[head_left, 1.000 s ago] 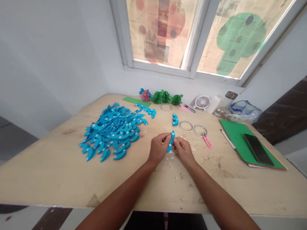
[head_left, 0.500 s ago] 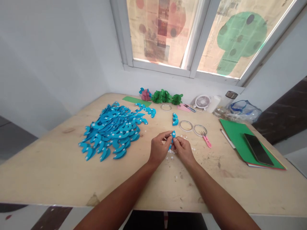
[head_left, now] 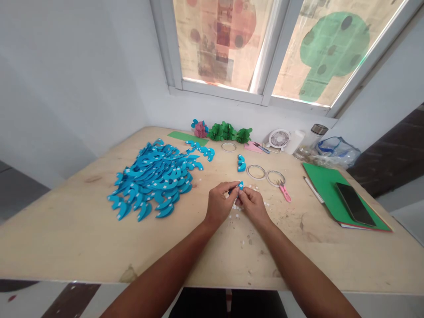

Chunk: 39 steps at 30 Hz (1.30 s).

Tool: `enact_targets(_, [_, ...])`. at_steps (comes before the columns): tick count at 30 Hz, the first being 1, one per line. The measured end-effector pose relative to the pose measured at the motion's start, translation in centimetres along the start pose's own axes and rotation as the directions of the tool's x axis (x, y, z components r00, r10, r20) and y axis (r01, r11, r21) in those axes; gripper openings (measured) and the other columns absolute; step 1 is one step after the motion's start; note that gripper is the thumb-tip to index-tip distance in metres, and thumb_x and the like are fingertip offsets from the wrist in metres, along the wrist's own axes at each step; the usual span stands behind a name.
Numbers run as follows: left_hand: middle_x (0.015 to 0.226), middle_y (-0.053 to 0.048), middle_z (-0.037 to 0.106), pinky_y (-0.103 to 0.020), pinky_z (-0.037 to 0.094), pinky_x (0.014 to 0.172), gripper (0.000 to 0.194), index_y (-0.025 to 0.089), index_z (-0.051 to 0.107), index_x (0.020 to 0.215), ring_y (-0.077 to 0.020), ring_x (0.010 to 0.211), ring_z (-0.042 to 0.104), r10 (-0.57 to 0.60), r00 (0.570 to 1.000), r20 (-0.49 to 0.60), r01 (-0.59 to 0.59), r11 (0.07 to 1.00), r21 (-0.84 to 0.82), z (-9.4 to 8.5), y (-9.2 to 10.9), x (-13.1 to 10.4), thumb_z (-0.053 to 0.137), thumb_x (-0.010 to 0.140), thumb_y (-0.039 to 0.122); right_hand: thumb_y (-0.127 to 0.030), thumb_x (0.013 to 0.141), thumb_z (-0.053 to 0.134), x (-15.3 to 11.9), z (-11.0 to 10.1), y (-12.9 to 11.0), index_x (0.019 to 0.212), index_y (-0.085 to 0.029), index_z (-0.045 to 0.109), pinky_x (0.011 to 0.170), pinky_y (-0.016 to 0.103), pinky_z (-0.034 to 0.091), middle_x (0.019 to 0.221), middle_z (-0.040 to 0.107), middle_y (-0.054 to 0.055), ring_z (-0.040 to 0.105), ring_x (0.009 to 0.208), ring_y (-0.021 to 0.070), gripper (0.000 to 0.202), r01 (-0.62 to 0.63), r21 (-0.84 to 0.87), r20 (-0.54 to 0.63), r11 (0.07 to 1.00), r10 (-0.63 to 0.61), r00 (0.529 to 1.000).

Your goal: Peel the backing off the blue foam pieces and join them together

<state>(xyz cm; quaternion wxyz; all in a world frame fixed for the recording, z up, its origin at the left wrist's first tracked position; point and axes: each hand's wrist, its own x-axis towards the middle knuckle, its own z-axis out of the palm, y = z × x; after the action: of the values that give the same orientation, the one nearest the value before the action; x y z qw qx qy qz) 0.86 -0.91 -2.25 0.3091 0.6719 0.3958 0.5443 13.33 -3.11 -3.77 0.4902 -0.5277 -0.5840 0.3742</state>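
Note:
Between the fingertips of both hands is a small blue paper piece (head_left: 241, 185) with a white square on its upper end. My left hand (head_left: 221, 201) pinches it from the left, and my right hand (head_left: 252, 204) grips it from the right; fingers cover most of its lower part. Small white paper squares (head_left: 236, 212) lie scattered on the table under and around the hands. Just beyond the hands rests a short stack of blue curved paper pieces (head_left: 241, 163). To the left spreads a large heap of similar blue pieces (head_left: 155, 176), many bearing white squares.
Tape rolls (head_left: 256, 172) and pink-handled snips (head_left: 285, 192) lie right of the hands. Green paper shapes (head_left: 228, 131) and a white fan (head_left: 279, 139) stand along the wall. A phone (head_left: 355, 204) rests on a green folder (head_left: 318, 181) at the right.
The blue piece has turned slightly between my fingers, and less of its lower end shows. Both hands stay in nearly the same place; the whole view has shifted a little.

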Motion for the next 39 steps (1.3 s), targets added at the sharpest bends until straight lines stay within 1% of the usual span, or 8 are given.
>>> enact_targets(5, [0.081,-0.003,0.070,-0.025,0.050,0.070,0.015,0.019,0.069,0.084,-0.0141,0.073,0.064,0.009,1.000,-0.009,-0.008,1.000,0.011,0.0,0.0,0.1,0.058,0.074,0.020,-0.044,0.086,0.040,-0.1,-0.1,-0.3,0.063,-0.017,0.054,0.056,0.023,0.039,0.056,0.056,0.000,0.051,0.055,0.0121,0.038,0.045,-0.050,0.020,0.998,-0.044,0.999])
enact_targets(8, [0.079,-0.003,0.070,-0.024,0.050,0.069,0.015,0.019,0.069,0.084,-0.0134,0.070,0.063,0.015,1.000,-0.014,-0.015,1.000,0.020,-0.1,0.0,0.1,0.058,0.074,0.021,-0.045,0.087,0.038,-0.1,-0.2,-0.4,0.065,-0.017,0.055,0.058,0.023,0.041,0.059,0.058,0.001,0.052,0.058,0.0126,0.039,0.061,-0.045,0.030,0.997,-0.060,0.998])
enact_targets(16, [0.077,-0.002,0.068,-0.023,0.048,0.065,0.016,0.018,0.069,0.085,-0.0127,0.069,0.061,0.004,1.000,0.017,-0.004,1.000,-0.014,-0.2,0.5,0.1,0.057,0.074,0.020,-0.044,0.086,0.041,0.0,-0.3,-0.6,0.064,-0.017,0.055,0.057,0.024,0.041,0.056,0.056,0.001,0.052,0.056,0.0129,0.038,0.062,-0.003,0.022,0.998,-0.062,0.998])
enact_targets(21, [0.078,-0.002,0.068,-0.023,0.048,0.065,0.017,0.018,0.069,0.085,-0.0126,0.069,0.061,-0.015,1.000,0.027,0.016,0.998,-0.057,-0.2,0.6,0.1,0.056,0.074,0.018,-0.045,0.085,0.042,0.0,-0.4,-0.6,0.061,-0.017,0.055,0.056,0.024,0.041,0.055,0.057,0.001,0.053,0.055,0.0130,0.039,0.063,-0.024,0.003,0.998,-0.063,0.998])
enact_targets(29, [0.078,-0.002,0.069,-0.023,0.048,0.066,0.016,0.019,0.069,0.082,-0.0131,0.071,0.062,-0.024,0.999,0.034,0.026,0.997,-0.067,-0.2,0.7,0.1,0.056,0.073,0.016,-0.044,0.083,0.044,0.0,-0.5,-0.9,0.057,-0.017,0.054,0.052,0.022,0.040,0.052,0.056,0.001,0.051,0.052,0.0123,0.039,0.036,-0.068,-0.019,0.997,-0.037,0.999])
enact_targets(36, [0.079,-0.003,0.070,-0.024,0.048,0.067,0.014,0.018,0.069,0.079,-0.0144,0.073,0.063,-0.107,0.994,0.031,0.109,0.990,-0.090,-0.1,1.1,0.1,0.057,0.072,0.018,-0.040,0.082,0.045,-0.1,-0.6,-1.3,0.054,-0.017,0.053,0.049,0.022,0.038,0.050,0.056,0.001,0.049,0.049,0.0114,0.038,0.045,-0.092,-0.025,0.995,-0.048,0.999])
enact_targets(39, [0.079,-0.003,0.071,-0.025,0.048,0.067,0.014,0.018,0.069,0.078,-0.0151,0.073,0.063,-0.120,0.992,0.033,0.123,0.988,-0.095,-0.2,1.2,0.1,0.057,0.071,0.019,-0.041,0.082,0.045,-0.1,-0.5,-1.4,0.053,-0.017,0.053,0.050,0.023,0.039,0.051,0.057,0.001,0.050,0.050,0.0120,0.038,0.044,-0.089,-0.026,0.995,-0.047,0.999])
